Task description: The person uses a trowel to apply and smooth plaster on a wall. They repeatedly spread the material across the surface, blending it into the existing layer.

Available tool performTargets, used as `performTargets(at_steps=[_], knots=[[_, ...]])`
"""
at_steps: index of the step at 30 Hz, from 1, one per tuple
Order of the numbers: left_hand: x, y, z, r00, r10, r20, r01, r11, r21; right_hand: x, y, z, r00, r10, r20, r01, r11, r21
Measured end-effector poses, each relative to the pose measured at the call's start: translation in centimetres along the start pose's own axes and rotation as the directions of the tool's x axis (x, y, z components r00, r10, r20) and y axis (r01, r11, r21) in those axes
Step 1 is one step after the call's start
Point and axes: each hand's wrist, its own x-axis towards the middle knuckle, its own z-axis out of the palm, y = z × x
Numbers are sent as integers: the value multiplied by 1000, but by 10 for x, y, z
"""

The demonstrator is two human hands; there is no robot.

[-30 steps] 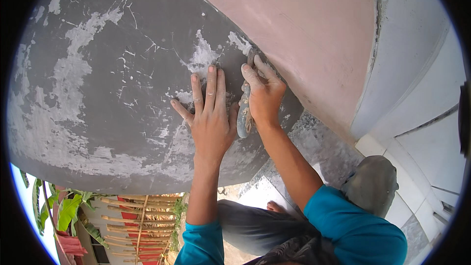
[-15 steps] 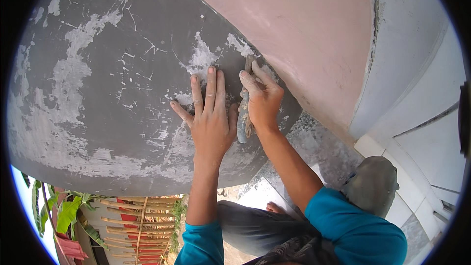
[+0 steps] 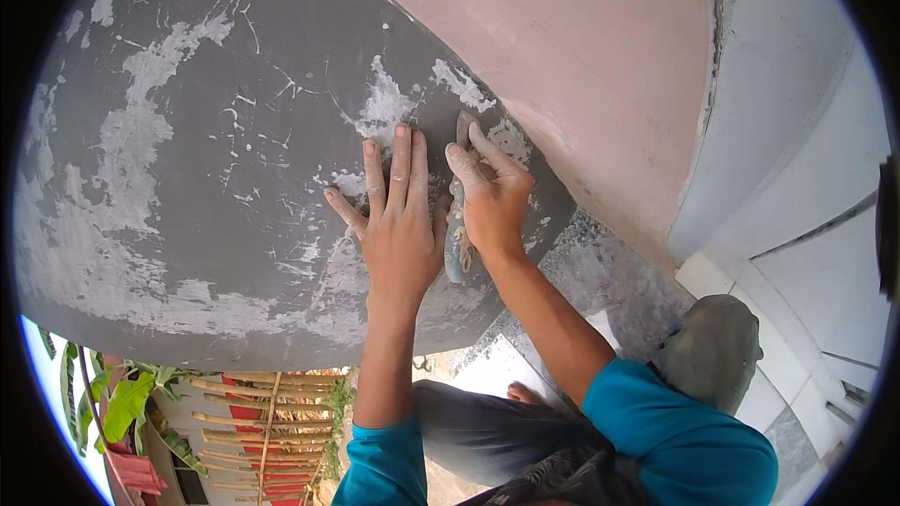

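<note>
A grey wall surface (image 3: pixel 216 253) with whitish patches and streaks spreads out before me. My left hand (image 3: pixel 401 211) lies flat against it, fingers spread, the middle ones reaching a pale patch (image 3: pixel 382 101). Close to its thumb side, my right hand (image 3: pixel 497 201) grips a small scraper (image 3: pixel 456 258), its bluish-grey handle crusted with dried material. The tool's short blade end sticks out above the thumb, near the wall; whether it touches cannot be made out. Pale dust coats the fingers of both hands.
A smooth pink wall section (image 3: pixel 581 66) meets the grey one along a slanted edge at right. Below right are white tiles (image 3: pixel 787 365) and a rounded grey object (image 3: pixel 711 351). At lower left, a pole fence (image 3: pixel 272 431) and leafy plants (image 3: pixel 127 408) show.
My right hand and the scraper have shifted slightly left, closer to my left hand. The left hand stays pressed on nearly the same spot.
</note>
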Motion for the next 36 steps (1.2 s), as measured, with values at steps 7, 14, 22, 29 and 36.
performTargets(at_steps=[7,14,22,29,36], knots=[[-5,-3,-3,1000,-13,28,13,1000,-28,-2,6,-2,994,94,-54,-96,994,-49],[-4,-4,-6,999,11,47,-7,997,-76,9,7,-8,986,133,-104,-134,991,-6],[-2,-1,-2,999,11,44,-8,999,-52,8,7,-9,995,52,-86,-55,998,-39],[-4,-3,-4,999,19,37,-17,998,-61,6,4,-12,977,150,-154,-153,988,-8],[-3,-1,-4,998,13,57,-10,999,-53,8,9,-16,985,74,-159,-76,997,-7]])
